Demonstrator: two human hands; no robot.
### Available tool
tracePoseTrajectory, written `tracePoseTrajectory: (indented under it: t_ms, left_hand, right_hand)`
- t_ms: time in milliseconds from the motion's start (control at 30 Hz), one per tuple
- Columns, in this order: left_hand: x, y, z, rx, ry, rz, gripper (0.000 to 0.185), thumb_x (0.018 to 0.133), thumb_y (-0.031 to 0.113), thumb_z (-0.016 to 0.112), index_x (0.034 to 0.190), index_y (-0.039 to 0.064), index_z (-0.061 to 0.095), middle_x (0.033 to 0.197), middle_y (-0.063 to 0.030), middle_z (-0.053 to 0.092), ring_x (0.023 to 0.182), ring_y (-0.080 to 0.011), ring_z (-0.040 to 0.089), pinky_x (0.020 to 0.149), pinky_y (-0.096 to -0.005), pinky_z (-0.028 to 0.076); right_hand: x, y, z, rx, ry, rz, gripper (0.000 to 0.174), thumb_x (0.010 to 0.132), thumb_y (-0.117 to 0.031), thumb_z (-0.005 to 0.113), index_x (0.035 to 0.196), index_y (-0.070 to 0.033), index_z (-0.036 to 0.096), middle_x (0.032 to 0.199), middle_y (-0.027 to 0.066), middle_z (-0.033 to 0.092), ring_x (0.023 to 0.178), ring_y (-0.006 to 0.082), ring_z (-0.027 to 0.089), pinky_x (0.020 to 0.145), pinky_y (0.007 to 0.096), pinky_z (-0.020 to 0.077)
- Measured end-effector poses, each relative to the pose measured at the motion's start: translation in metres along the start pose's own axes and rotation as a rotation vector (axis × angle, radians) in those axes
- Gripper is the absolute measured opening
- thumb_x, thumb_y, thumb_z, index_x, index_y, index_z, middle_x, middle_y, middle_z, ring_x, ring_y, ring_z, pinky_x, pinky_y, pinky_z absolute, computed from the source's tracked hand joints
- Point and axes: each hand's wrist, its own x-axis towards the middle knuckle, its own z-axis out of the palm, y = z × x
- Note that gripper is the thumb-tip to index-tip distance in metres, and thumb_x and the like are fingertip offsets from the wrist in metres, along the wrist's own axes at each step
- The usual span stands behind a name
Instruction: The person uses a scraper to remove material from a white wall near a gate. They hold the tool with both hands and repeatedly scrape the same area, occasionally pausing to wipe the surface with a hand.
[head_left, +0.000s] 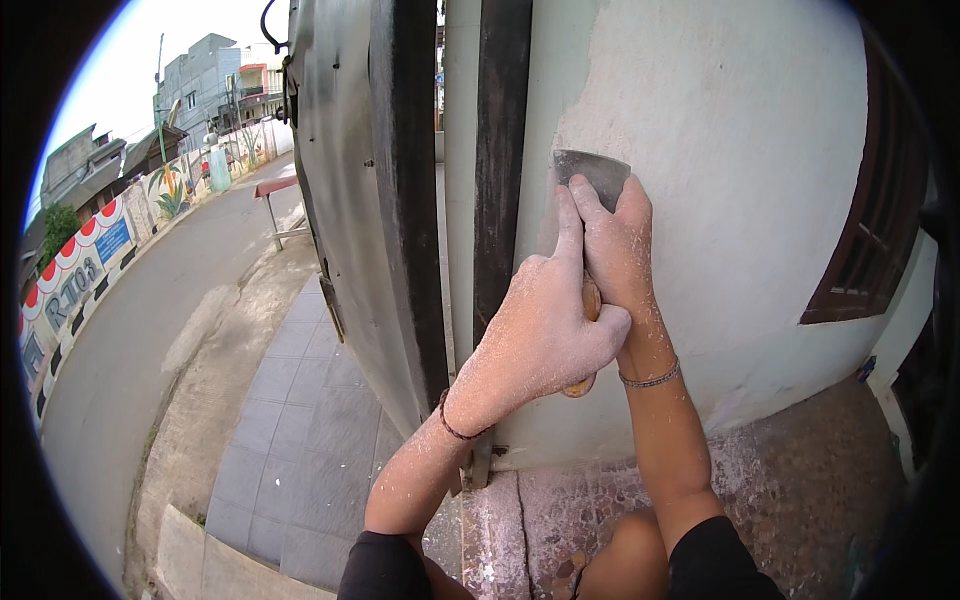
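Both my hands are on a putty knife with a wide metal blade (592, 166) and a worn wooden handle (592, 296). The blade lies against a pale painted wall (720, 225), at the side of a rough, pinkish patch (622, 82) where the surface differs from the paint around it. My left hand (540, 330) is wrapped around the handle, its index finger stretched up towards the blade. Higher up, my right hand (616, 240) holds the tool near the blade, with fingertips pressing on the metal. White dust coats both hands and the forearms. Much of the handle is hidden behind my left hand.
A dark metal post (501, 150) stands close left of the wall, beside a metal gate panel (337, 150). To the right is a brown-framed window (862, 225). Pale flecks dot the mottled floor (585, 495). Grey tiles (300, 420) and a road (150, 300) lie left.
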Motion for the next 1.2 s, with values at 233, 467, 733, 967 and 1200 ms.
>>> tracePoseTrajectory:
  t_ms: [233, 467, 733, 967, 1200]
  left_hand:
    - [0.0005, -0.0056, 0.0023, -0.004, 0.047, 0.087, 0.099, 0.069, 0.011, 0.060, 0.142, -0.025, 0.003, 0.070, -0.0266, 0.066, 0.069, -0.0299, 0.072, 0.071, -0.0337, 0.058]
    - [-0.0019, -0.0025, 0.0010, -0.023, 0.004, 0.033, 0.100, 0.069, 0.012, 0.060, 0.142, -0.025, 0.003, 0.073, -0.0291, 0.066, 0.071, -0.0331, 0.072, 0.075, -0.0360, 0.058]
    - [-0.0028, -0.0042, 0.0019, -0.030, 0.002, 0.059, 0.100, 0.069, 0.011, 0.060, 0.142, -0.025, 0.001, 0.071, -0.0289, 0.064, 0.071, -0.0329, 0.072, 0.075, -0.0353, 0.058]
    - [-0.0026, -0.0027, 0.0015, -0.036, -0.004, 0.037, 0.100, 0.069, 0.011, 0.060, 0.142, -0.025, 0.001, 0.069, -0.0279, 0.064, 0.068, -0.0330, 0.072, 0.074, -0.0350, 0.058]
    - [-0.0018, -0.0035, 0.0047, -0.035, 0.023, 0.065, 0.101, 0.070, 0.011, 0.060, 0.141, -0.026, -0.001, 0.069, -0.0275, 0.064, 0.070, -0.0345, 0.072, 0.072, -0.0368, 0.059]
  right_hand:
    - [-0.0024, 0.0000, 0.0002, 0.037, -0.022, 0.120, 0.023, 0.091, -0.013, 0.060, 0.100, 0.007, 0.052, 0.093, 0.0166, 0.061, 0.081, 0.0216, 0.061, 0.073, 0.0366, 0.0524]
    - [-0.0040, 0.0010, -0.0006, 0.071, -0.021, 0.033, 0.023, 0.092, -0.013, 0.060, 0.101, 0.006, 0.053, 0.096, 0.0166, 0.062, 0.082, 0.0203, 0.061, 0.073, 0.0361, 0.0525]
    - [-0.0051, 0.0049, -0.0017, 0.062, -0.020, 0.081, 0.023, 0.092, -0.014, 0.061, 0.100, 0.006, 0.053, 0.093, 0.0153, 0.062, 0.084, 0.0194, 0.060, 0.073, 0.0362, 0.0521]
    - [-0.0039, 0.0052, -0.0013, 0.081, -0.014, 0.026, 0.023, 0.091, -0.014, 0.062, 0.098, 0.006, 0.052, 0.093, 0.0155, 0.061, 0.082, 0.0196, 0.060, 0.071, 0.0363, 0.0518]
    - [-0.0056, 0.0052, -0.0043, 0.029, -0.024, 0.038, 0.024, 0.091, -0.014, 0.061, 0.100, 0.006, 0.052, 0.094, 0.0159, 0.061, 0.082, 0.0194, 0.060, 0.071, 0.0362, 0.0523]
